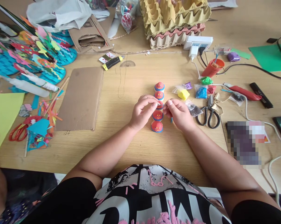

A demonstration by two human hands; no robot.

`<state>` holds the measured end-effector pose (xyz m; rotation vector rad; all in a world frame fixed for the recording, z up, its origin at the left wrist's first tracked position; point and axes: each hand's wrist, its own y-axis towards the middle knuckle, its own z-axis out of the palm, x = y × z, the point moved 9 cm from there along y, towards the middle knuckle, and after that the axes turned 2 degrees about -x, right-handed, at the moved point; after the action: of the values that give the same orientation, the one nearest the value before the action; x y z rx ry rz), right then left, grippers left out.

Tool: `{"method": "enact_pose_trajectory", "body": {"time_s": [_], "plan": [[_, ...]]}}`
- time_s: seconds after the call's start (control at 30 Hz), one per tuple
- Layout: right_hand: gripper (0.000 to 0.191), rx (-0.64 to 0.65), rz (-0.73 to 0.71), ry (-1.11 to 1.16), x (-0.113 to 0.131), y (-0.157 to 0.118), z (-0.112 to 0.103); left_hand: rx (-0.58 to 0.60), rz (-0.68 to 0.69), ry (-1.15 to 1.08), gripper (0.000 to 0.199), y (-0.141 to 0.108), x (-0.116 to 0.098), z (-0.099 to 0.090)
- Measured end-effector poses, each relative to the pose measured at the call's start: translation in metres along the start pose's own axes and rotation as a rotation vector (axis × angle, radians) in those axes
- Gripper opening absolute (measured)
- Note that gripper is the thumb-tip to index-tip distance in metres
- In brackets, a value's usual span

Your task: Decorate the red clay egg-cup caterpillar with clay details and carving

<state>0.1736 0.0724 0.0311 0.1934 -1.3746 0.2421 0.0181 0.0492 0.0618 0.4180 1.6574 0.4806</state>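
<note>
Several red clay faces with blue rims and yellow eyes stand in a column on the table, among them a top one and a bottom one. Over the middle of the column my left hand has its thumb and index finger pinched together. My right hand is closed in a pinch just to the right, its fingertips almost meeting the left ones. Whatever lies between the fingertips is too small to make out. The hands partly hide the middle face.
Right of the hands lie yellow clay, blue clay, black-handled scissors and an orange cup. Cardboard and paper scraps lie left. Egg trays stand behind. Another person's arm shows at far left.
</note>
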Motion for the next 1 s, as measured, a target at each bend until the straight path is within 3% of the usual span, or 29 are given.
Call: {"method": "enact_pose_trajectory", "body": {"time_s": [0.27, 0.5, 0.73, 1.0], "plan": [[0.061, -0.012, 0.015, 0.006, -0.001, 0.000, -0.001, 0.016, -0.002, 0.007, 0.020, 0.000, 0.001, -0.001], [0.061, -0.037, 0.021, 0.019, -0.003, 0.001, -0.003, -0.015, 0.172, 0.151, 0.013, 0.000, -0.014, 0.000], [0.054, -0.010, 0.035, 0.099, -0.003, 0.001, -0.002, -0.067, 0.208, 0.315, 0.018, 0.000, -0.013, -0.004], [0.046, 0.019, 0.098, 0.182, -0.010, 0.001, 0.001, -0.074, 0.345, 0.382, 0.003, -0.003, -0.025, -0.002]]}}
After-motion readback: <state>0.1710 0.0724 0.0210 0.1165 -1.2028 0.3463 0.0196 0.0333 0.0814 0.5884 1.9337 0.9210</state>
